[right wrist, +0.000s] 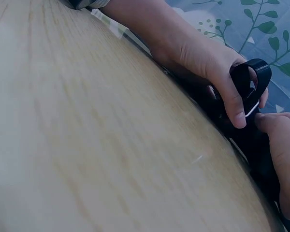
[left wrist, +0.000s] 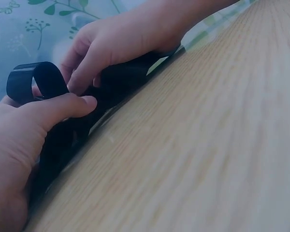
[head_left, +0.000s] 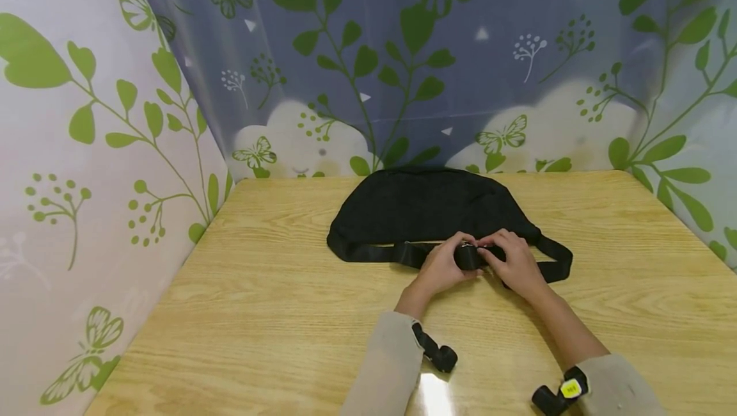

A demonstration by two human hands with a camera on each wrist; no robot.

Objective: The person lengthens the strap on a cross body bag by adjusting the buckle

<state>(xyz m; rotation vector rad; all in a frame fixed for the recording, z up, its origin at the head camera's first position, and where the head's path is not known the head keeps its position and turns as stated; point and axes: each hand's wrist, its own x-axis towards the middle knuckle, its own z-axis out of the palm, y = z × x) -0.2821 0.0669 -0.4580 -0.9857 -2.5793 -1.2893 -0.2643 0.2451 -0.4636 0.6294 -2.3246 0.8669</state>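
A black waist bag [head_left: 426, 206] lies on the wooden table, its webbing strap [head_left: 555, 271] running along the near side. My left hand [head_left: 442, 267] pinches the strap between thumb and fingers, beside a raised loop of webbing [right wrist: 262, 72]. Close against it, my right hand [head_left: 516, 267] pinches the strap just to the right of that loop. Between the two hands shows a thin silver metal bar [right wrist: 252, 109], seemingly part of a strap slider. Fingers and webbing hide the rest of it. In the left wrist view the loop [left wrist: 21, 82] stands above the left thumb.
The wood-grain table [head_left: 276, 326] extends on both sides and in front of the bag. A patterned curtain [head_left: 368, 64] hangs behind its far edge, with a printed white sheet [head_left: 103, 211] at left. Black straps [head_left: 442, 357] are worn at both sleeve cuffs.
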